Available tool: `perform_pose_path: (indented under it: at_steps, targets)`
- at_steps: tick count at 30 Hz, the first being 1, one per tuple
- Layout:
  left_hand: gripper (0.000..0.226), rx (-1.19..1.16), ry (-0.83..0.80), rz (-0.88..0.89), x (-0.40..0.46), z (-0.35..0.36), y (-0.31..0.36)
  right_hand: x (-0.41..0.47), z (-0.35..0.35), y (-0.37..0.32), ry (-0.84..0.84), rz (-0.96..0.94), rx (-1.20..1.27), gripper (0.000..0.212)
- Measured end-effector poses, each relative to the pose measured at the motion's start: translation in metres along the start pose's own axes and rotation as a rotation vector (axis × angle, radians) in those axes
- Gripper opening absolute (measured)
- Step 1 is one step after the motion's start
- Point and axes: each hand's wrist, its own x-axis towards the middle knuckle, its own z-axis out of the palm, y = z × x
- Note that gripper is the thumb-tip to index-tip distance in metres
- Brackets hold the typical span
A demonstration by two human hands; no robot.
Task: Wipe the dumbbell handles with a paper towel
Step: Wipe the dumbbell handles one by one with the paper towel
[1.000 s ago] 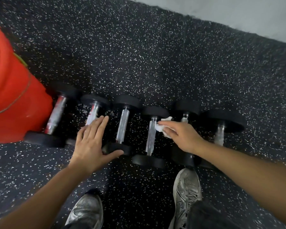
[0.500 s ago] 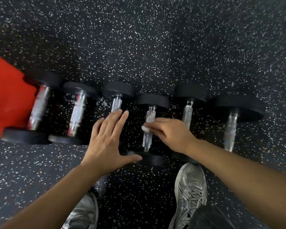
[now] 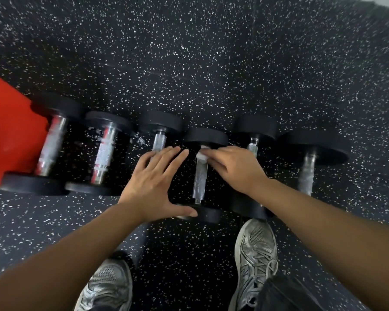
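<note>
There, paper towel (image 3: 201, 156) under fingers (image 3: 213, 153)

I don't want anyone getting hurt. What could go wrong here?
The dumbbells lie packed in a row, so one might roll and pinch the left hand spread between them. The right hand holds only a small towel, which could slip off the handle. The shoes stand close to the weights.

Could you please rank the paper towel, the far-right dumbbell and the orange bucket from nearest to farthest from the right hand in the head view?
1. paper towel: pinched in the right hand, on the fourth dumbbell's handle.
2. far-right dumbbell: to the hand's right, apart from it.
3. orange bucket: at the left edge, beyond the left hand.
</note>
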Motion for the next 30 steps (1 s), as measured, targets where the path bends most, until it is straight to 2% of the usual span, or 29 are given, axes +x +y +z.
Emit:
perform_pose_path:
  at_steps: [4, 8, 10, 12, 14, 16, 21, 24, 27, 30]
  targets:
    - [0.139, 0.017, -0.019, -0.013, -0.001, -0.001, -0.004, -0.001, 0.006, -0.010, -0.081, 0.024, 0.036, 0.045]
    - [0.140, 0.029, -0.038, -0.022, -0.001, -0.002, -0.008, -0.013, 0.008, -0.023, -0.275, -0.167, -0.038, 0.036]
    - [0.141, 0.035, -0.037, -0.026, -0.001, -0.002, -0.008, -0.020, 0.006, -0.031, -0.388, -0.254, -0.041, 0.036]
    - [0.140, 0.048, -0.041, -0.024, -0.001, -0.002, -0.008, -0.021, 0.003, -0.033, -0.426, -0.306, -0.064, 0.042]
    - [0.140, 0.056, -0.046, -0.023, 0.000, -0.001, -0.008, -0.015, 0.000, -0.029, -0.368, -0.347, -0.182, 0.046]
    - [0.139, 0.052, -0.049, -0.025, 0.000, -0.001, -0.008, -0.008, -0.003, -0.022, -0.256, -0.302, -0.237, 0.043]
    - [0.139, 0.057, -0.061, -0.022, -0.001, 0.000, -0.011, 0.001, -0.001, -0.012, 0.057, -0.036, -0.040, 0.036]
    - [0.137, 0.044, -0.066, -0.012, -0.001, 0.000, -0.013, -0.006, 0.003, -0.017, -0.089, -0.089, -0.049, 0.041]
    - [0.137, 0.021, -0.071, -0.011, -0.001, 0.000, -0.013, -0.017, 0.003, -0.025, -0.267, -0.192, -0.077, 0.037]
    - [0.138, -0.002, -0.067, -0.019, 0.000, 0.000, -0.014, -0.025, 0.000, -0.032, -0.392, -0.282, -0.064, 0.046]
